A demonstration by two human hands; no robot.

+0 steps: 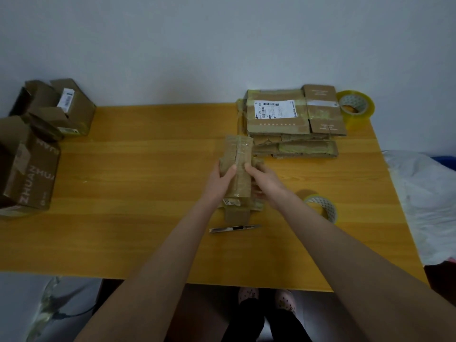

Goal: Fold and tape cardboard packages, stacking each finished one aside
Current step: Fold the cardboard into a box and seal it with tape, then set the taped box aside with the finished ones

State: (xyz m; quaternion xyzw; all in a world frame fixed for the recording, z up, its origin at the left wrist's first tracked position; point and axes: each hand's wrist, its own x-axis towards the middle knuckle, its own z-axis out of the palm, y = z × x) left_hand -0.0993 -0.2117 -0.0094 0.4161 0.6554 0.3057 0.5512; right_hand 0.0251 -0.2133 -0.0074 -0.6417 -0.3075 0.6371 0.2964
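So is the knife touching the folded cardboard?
Apart: the head view shows a strip of bare table between the knife and the folded cardboard.

A smooth, yellow wood-grain tabletop [148,169] is seen under matt, creased brown cardboard packages [291,124] at upper right, banded with glossy clear tape; translucent yellowish plastic tape rolls [357,107] and a slim metallic utility knife [234,228] are shown glossy

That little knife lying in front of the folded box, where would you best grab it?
Take the utility knife at the middle of its handle, coming straight down from above, fingers on its two long edges. It lies flat on the table, lengthwise left to right, with bare wood on both long sides. I would avoid the right tip, which looks like the blade end.
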